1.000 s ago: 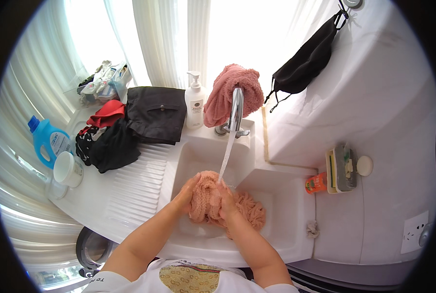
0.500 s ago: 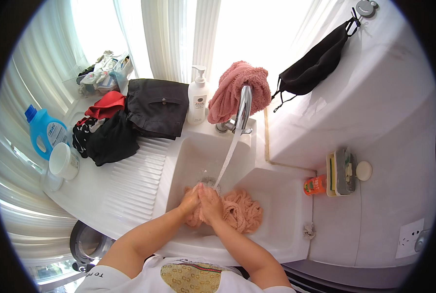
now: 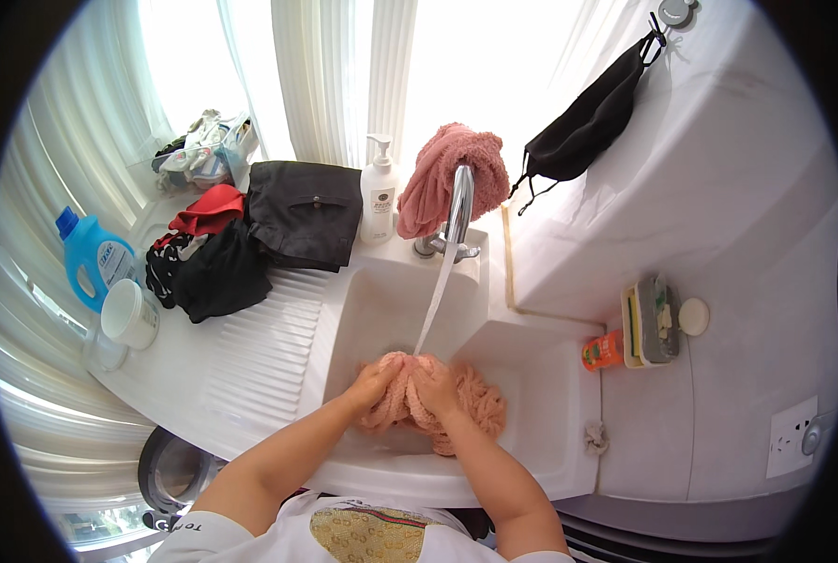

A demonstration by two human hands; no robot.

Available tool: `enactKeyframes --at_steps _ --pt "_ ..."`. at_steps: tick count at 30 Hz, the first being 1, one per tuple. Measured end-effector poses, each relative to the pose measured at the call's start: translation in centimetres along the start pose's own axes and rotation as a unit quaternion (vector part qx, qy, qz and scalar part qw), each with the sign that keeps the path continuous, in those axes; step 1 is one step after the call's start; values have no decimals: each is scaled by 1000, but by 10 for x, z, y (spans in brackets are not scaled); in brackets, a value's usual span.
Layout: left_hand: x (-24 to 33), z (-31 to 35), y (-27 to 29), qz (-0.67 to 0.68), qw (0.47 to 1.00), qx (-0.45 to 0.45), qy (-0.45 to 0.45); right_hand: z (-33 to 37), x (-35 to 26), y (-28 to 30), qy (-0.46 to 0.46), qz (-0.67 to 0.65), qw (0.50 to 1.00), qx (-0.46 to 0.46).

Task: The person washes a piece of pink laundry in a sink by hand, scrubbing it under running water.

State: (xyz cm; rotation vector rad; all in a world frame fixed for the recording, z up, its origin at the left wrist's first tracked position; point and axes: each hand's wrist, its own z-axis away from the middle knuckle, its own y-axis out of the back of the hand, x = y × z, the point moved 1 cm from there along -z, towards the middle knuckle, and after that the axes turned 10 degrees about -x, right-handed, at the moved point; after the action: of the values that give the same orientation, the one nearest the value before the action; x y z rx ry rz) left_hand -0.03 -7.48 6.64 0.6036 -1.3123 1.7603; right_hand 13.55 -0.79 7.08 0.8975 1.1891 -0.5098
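Note:
A wet peach-pink fluffy towel is bunched up in the white sink. My left hand grips its left part, fingers wrapped into the cloth. My right hand grips it a short way to the right, and a stretch of towel shows between the two. Water from the chrome faucet falls onto the towel's far edge, between my hands. The rest of the towel lies heaped to the right of my right hand, on the sink bottom.
A darker pink towel hangs by the faucet, beside a white pump bottle. Dark trousers and black clothes lie left, near a white tub and blue detergent bottle. An orange bottle stands right.
My hands, pressed together under the stream before, have moved apart and now hold the towel spread between them. The right hand has shifted right, and the towel is raised into the water.

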Motion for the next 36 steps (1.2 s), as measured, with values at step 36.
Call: enactKeyframes --at_steps 36 --pt "11 -17 21 104 964 206 131 -22 -17 26 -123 -168 972 -112"
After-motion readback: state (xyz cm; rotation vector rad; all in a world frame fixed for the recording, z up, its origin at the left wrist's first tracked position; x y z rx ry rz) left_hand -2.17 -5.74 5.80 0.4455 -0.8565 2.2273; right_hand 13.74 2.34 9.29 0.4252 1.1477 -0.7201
